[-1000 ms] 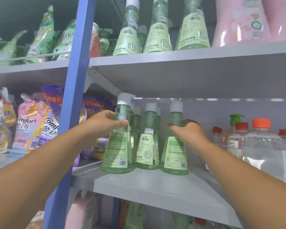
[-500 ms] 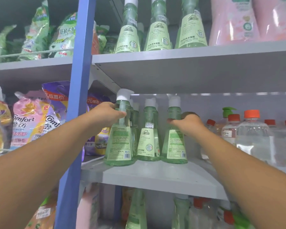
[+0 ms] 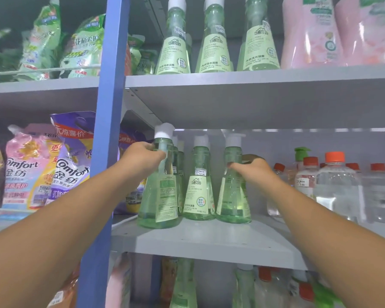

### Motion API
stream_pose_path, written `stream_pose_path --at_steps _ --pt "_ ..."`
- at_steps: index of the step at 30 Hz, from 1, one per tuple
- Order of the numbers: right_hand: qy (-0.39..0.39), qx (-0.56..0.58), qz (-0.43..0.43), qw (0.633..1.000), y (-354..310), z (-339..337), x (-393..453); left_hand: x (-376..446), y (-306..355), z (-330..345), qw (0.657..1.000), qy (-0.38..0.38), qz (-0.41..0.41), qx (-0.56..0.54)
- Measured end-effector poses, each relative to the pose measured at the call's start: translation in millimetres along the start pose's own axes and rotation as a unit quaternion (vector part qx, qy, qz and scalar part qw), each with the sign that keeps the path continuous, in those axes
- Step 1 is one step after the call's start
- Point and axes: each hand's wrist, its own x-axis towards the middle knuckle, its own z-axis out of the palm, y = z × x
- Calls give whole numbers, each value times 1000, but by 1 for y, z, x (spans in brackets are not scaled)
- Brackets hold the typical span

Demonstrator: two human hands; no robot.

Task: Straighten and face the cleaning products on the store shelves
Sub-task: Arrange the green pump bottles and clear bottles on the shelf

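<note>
Three green cone-shaped bottles with white pump caps stand in a row on the middle grey shelf (image 3: 209, 241). My left hand (image 3: 140, 158) grips the neck of the left bottle (image 3: 159, 196), whose back label with small print faces me. The middle bottle (image 3: 198, 192) shows its front label. My right hand (image 3: 251, 171) holds the neck of the right bottle (image 3: 232, 196), which is turned partly sideways. More green bottles stand behind the left one.
A blue upright post (image 3: 107, 130) stands just left of the bottles. Clear bottles with orange caps (image 3: 333, 185) fill the shelf's right side. Comfort refill pouches (image 3: 69, 165) sit at left. The upper shelf (image 3: 253, 85) carries matching green bottles (image 3: 213, 41) and pink pouches (image 3: 309, 34).
The view has shifted so the shelves sit lower and closer. Both hands keep their hold on the same bottle necks; the right bottle's label has turned a little sideways.
</note>
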Motion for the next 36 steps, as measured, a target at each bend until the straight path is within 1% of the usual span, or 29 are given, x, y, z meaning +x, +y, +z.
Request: stream_pose_path --at_steps 3,5,9,11,15,17,21,24,26,29,32,36 --pt "-20 -3 8 1000 1 1 -1 -1 -2 0 1000 6 10 16" --pt "-31 5 2 999 2 3 -2 -1 -1 -1 1000 3 -2 23" --pt "-19 21 8 1000 2 1 -1 1 -1 1 999 7 -33 5" --pt "-24 25 11 999 4 -3 0 5 -2 1 999 -6 -33 -10" --pt "-20 36 8 999 6 0 -2 5 0 -2 999 -31 -33 -2" --pt "-21 51 -3 998 4 3 -3 3 3 -2 997 -48 -51 9" --pt "-32 60 -19 997 5 1 -2 1 5 -2 997 -30 -54 41" --pt "-32 53 -23 998 6 0 0 5 3 0 998 5 -56 16" --pt "-27 44 -21 998 5 1 0 3 4 0 998 16 -56 21" --pt "-12 29 -14 999 5 1 0 3 2 0 999 16 -33 23" --pt "-13 11 -11 1000 4 1 -2 3 1 0 1000 8 -23 10" --pt "-11 13 -16 1000 4 2 -4 0 3 -1 999 -11 -31 -29"
